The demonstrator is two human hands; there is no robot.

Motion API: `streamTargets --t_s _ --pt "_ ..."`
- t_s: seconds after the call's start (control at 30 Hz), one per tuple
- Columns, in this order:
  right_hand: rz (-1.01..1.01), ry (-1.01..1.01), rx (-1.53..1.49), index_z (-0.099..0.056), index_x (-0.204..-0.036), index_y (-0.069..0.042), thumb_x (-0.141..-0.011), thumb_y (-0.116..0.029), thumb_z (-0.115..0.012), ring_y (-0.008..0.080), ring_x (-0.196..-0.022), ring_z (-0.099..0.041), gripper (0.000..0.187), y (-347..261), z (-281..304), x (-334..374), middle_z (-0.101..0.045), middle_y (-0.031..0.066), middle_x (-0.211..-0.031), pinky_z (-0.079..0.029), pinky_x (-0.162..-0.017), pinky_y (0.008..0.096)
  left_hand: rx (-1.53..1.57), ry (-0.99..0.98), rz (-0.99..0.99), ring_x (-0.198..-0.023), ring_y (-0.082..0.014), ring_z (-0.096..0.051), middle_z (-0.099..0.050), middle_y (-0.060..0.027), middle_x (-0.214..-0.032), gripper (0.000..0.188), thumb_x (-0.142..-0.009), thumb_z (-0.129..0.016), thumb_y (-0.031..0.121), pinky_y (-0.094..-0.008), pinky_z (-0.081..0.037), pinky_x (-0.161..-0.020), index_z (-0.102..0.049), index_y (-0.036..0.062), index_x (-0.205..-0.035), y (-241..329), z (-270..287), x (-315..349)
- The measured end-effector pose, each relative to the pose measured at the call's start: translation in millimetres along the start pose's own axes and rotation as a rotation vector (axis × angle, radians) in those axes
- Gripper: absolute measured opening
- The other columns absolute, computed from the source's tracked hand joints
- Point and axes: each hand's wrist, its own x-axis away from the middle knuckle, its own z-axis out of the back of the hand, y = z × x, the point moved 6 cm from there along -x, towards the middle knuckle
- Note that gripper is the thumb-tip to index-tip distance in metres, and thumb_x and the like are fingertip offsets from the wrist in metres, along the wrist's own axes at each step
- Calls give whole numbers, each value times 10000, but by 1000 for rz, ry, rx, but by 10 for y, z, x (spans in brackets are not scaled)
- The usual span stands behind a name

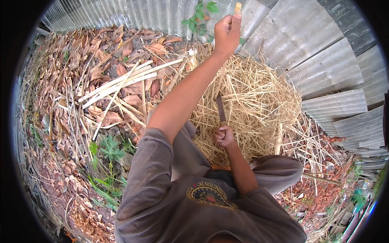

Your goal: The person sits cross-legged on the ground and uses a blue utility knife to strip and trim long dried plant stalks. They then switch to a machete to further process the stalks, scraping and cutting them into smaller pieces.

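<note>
My left hand [227, 33] is stretched far forward, closed round a pale bamboo strip [238, 7] whose end sticks up past the thumb. A thin tan length shows below the wrist, running toward the knife; I cannot tell for certain that it is the same strip. Close to my body, my right hand [224, 137] grips the handle of a knife [220, 107] with a dark, rusty-looking blade pointing away from me. The blade lies over a large heap of pale, curly shavings [263, 109] in front of my folded legs.
Several split bamboo strips [121, 83] lie on dry brown leaves at the left. Corrugated metal sheets [298, 34] wall off the far side and right. Green plants [111, 149] grow at my left, and thin sticks [312, 150] are scattered at the right.
</note>
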Motion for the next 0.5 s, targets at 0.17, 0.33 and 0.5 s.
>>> streamTargets --t_s 0.17,0.33,0.5 --pt "65 -227 -181 -437 -671 -117 -772 -138 -523 118 -432 -340 134 115 -133 18 -331 -18 -458 -246 -329 258 46 -48 51 -537 -19 -309 -377 72 -573 472 -996 -542 370 -233 -254 -459 -436 85 -636 -8 -111 88" --pt "301 484 650 -425 -675 -103 -758 -70 -525 112 -374 -356 134 -382 -596 427 -385 -2 -498 -255 -324 266 -69 -149 134 -540 -19 -315 -386 74 -572 480 -1000 -530 384 -233 -261 -466 -440 85 -636 -197 -17 229" --pt "866 294 770 -439 -714 -75 -752 27 -519 100 -406 -399 136 -697 -1712 1094 -457 13 -538 -295 -360 260 -44 -45 140 -534 -21 -304 -376 84 -573 478 -996 -539 383 -236 -254 -463 -438 84 -637 -191 137 181"
